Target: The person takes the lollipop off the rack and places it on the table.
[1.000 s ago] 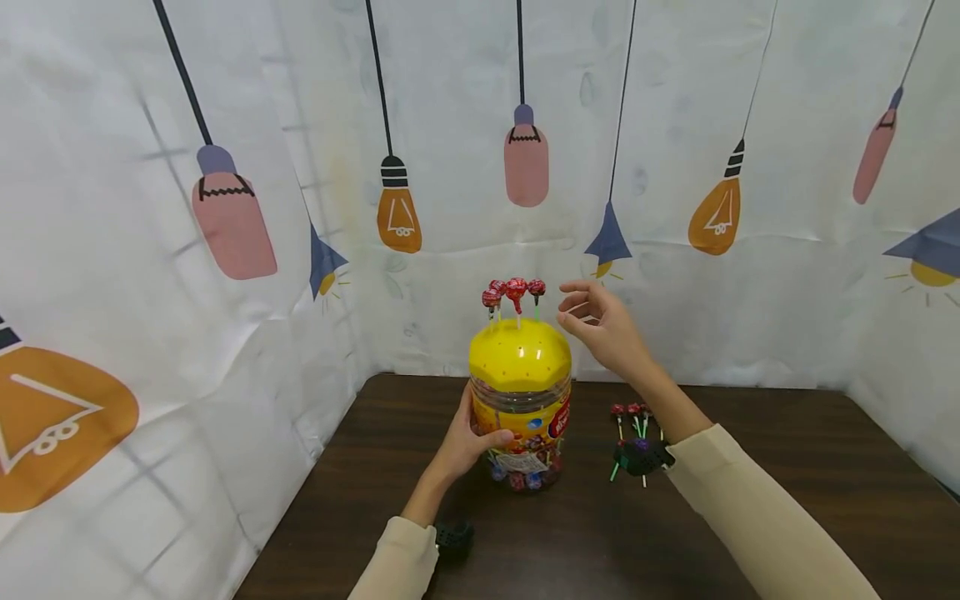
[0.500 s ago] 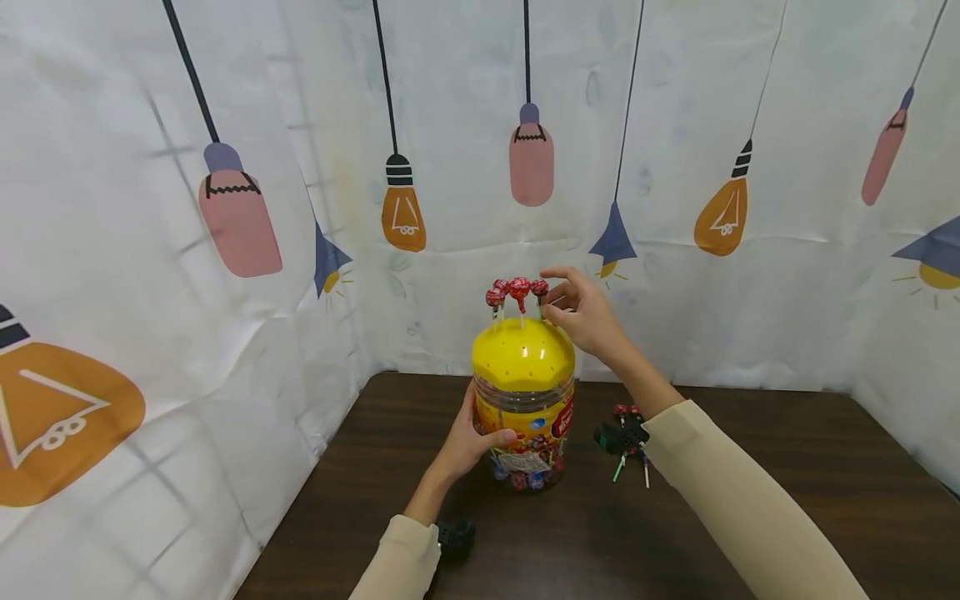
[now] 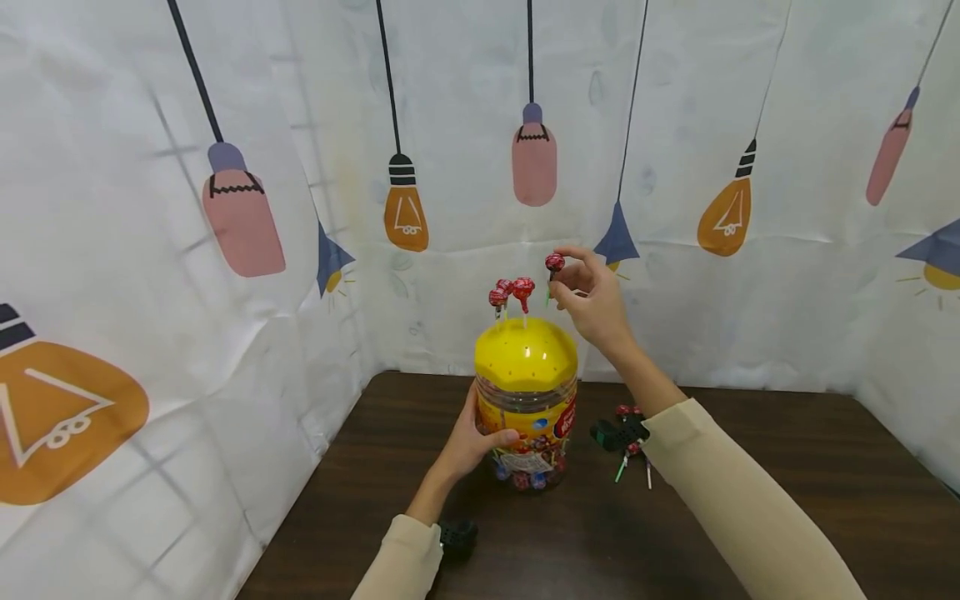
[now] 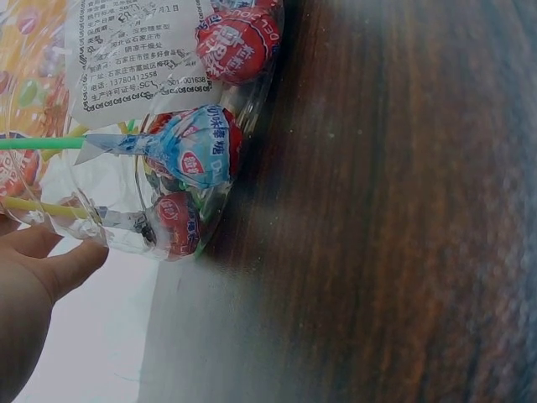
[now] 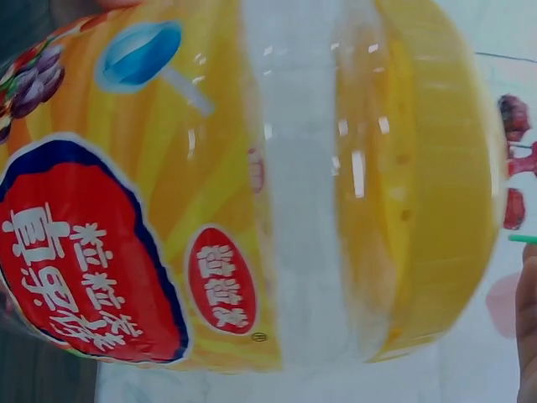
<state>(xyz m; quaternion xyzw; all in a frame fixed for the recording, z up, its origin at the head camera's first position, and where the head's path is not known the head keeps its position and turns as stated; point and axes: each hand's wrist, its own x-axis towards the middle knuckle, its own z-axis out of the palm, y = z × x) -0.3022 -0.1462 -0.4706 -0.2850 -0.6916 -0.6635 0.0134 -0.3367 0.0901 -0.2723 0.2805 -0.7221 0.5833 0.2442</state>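
Observation:
In the head view a clear plastic candy jar [image 3: 525, 417] with a yellow domed lid [image 3: 527, 354] stands on the table. My left hand [image 3: 467, 433] grips its left side, thumb across the front. Above and right of the lid, my right hand [image 3: 592, 296] pinches a red-wrapped lollipop [image 3: 554, 262] whose green stick hangs clear of the lid. Three other red lollipops [image 3: 522, 288] stand upright in holes of the lid. Wrapped lollipops [image 4: 197, 147] show through the jar's bottom in the left wrist view. The jar's yellow label [image 5: 218, 168] fills much of the right wrist view.
Several loose lollipops [image 3: 633, 450] lie on the dark wooden table [image 3: 765, 475] right of the jar, partly hidden behind the right wrist's camera [image 3: 618, 433]. A white curtain [image 3: 450, 100] printed with lamps hangs behind and along the left.
My right hand moved left to the lid's rightmost lollipop, pinched it and lifted it up out of the lid. My left hand stays on the jar.

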